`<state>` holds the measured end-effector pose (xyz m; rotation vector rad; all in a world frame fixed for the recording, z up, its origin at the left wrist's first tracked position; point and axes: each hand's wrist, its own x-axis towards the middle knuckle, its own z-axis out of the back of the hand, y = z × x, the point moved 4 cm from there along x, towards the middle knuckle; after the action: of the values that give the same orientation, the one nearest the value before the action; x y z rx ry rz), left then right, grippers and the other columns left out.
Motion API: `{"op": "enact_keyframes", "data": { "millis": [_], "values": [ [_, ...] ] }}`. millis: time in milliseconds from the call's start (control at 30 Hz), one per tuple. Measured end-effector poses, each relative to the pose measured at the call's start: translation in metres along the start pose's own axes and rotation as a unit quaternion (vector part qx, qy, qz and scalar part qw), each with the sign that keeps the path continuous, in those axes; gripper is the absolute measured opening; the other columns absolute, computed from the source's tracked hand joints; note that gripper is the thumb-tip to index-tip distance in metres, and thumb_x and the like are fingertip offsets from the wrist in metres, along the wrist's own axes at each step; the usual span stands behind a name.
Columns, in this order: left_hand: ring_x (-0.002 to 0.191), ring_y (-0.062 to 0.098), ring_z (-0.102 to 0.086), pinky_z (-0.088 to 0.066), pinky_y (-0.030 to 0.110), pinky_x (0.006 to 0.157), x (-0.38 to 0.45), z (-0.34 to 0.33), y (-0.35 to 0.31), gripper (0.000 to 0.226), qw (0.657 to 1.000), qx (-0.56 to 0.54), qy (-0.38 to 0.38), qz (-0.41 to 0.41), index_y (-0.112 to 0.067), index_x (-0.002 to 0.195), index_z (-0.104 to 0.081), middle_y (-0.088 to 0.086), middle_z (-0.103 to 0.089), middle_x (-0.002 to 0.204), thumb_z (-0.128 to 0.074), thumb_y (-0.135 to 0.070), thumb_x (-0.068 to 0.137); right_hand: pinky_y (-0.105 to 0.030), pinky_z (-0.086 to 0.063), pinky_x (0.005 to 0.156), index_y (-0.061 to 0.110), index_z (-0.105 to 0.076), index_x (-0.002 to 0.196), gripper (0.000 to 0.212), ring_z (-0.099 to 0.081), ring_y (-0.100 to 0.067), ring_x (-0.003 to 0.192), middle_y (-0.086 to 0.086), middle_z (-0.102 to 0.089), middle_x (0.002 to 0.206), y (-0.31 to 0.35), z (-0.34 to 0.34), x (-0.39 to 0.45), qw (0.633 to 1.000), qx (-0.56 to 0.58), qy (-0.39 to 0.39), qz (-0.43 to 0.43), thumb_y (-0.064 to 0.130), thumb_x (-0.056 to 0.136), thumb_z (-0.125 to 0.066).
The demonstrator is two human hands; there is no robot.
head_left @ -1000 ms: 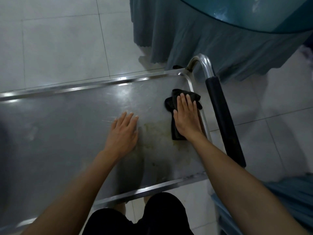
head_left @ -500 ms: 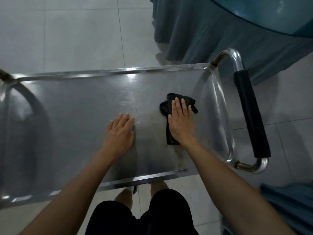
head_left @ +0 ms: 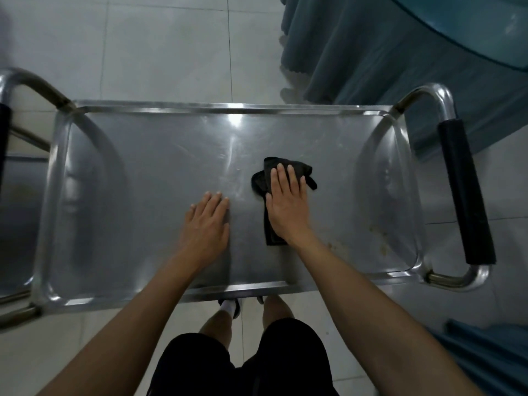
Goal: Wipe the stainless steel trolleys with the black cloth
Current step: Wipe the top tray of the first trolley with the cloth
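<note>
The stainless steel trolley (head_left: 143,167) fills the middle of the view, its top tray seen from above. The black cloth (head_left: 264,181) lies just right of the tray's centre, pressed flat under the right hand (head_left: 287,208), whose fingers are straight and point to 12 o'clock. The left hand (head_left: 207,224) rests flat and spread on bare steel at the cloth's 8 o'clock, holding nothing. A black-padded handle (head_left: 465,192) stands at 3 o'clock; a teal tablecloth (head_left: 357,52) hangs at 1 o'clock

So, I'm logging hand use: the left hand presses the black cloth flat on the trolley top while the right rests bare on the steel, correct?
Swapped. In the head view the right hand presses the black cloth flat on the trolley top; the left hand rests bare on the steel.
</note>
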<state>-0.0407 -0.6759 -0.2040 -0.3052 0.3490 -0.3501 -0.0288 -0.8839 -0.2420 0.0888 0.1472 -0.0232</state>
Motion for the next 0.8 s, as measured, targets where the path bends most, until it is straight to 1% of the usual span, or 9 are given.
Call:
{"op": "enact_keyframes", "data": {
  "millis": [100,233,400,533,667,800],
  "values": [
    [0.148,0.03,-0.021,-0.024,0.053,0.117,-0.007,0.0,0.011,0.059,1.0,0.002,-0.003,0.001,-0.013,0.149,-0.035,0.01,-0.032,0.157,-0.053,-0.028,0.094,-0.054,-0.005,0.123,0.009,-0.007,0.16,0.064,0.005,-0.029,0.154,-0.01,-0.003,0.168,0.025,0.0,0.0,1.0,-0.002,0.007,0.015,0.037,0.105,-0.027],
    [0.148,0.03,-0.021,-0.024,0.054,0.117,-0.016,0.001,0.02,0.059,1.0,0.001,-0.013,-0.009,-0.012,0.149,-0.035,0.011,-0.031,0.157,-0.052,-0.027,0.095,-0.054,-0.006,0.123,0.009,-0.008,0.159,0.064,0.005,-0.03,0.154,-0.011,-0.004,0.168,0.052,-0.002,-0.007,0.999,0.001,0.014,0.032,0.037,0.105,-0.028],
    [0.149,0.03,-0.019,-0.024,0.054,0.117,-0.02,-0.003,0.019,0.06,1.0,0.003,-0.01,-0.021,-0.012,0.151,-0.031,0.012,-0.028,0.158,-0.05,-0.027,0.095,-0.054,-0.008,0.123,0.007,-0.01,0.159,0.065,0.003,-0.029,0.154,-0.012,-0.005,0.167,0.063,-0.008,-0.033,0.998,0.006,0.011,0.053,0.037,0.105,-0.031],
    [0.149,0.03,-0.018,-0.024,0.055,0.117,-0.02,-0.007,0.007,0.059,1.0,0.008,-0.009,-0.025,-0.012,0.15,-0.033,0.012,-0.029,0.157,-0.05,-0.026,0.096,-0.053,-0.008,0.123,0.006,-0.008,0.159,0.066,0.006,-0.028,0.154,-0.012,-0.004,0.167,0.053,-0.009,-0.053,0.997,0.004,0.015,0.072,0.036,0.105,-0.031],
    [0.148,0.03,-0.02,-0.026,0.055,0.116,-0.016,-0.015,-0.017,0.058,0.999,0.025,-0.005,-0.029,-0.011,0.148,-0.036,0.012,-0.031,0.157,-0.052,-0.026,0.094,-0.052,-0.006,0.124,0.007,-0.007,0.159,0.066,0.006,-0.027,0.154,-0.011,-0.002,0.168,0.024,-0.01,-0.073,0.998,0.004,0.016,0.057,0.037,0.105,-0.03],
    [0.147,0.032,-0.023,-0.027,0.057,0.114,-0.011,-0.025,-0.05,0.059,0.999,0.024,-0.001,-0.045,-0.009,0.147,-0.039,0.014,-0.034,0.155,-0.056,-0.023,0.093,-0.053,-0.009,0.124,0.006,-0.009,0.159,0.066,0.003,-0.028,0.155,-0.011,-0.005,0.168,-0.013,-0.008,-0.091,0.999,0.008,0.009,0.043,0.037,0.104,-0.029]
  ]
}}
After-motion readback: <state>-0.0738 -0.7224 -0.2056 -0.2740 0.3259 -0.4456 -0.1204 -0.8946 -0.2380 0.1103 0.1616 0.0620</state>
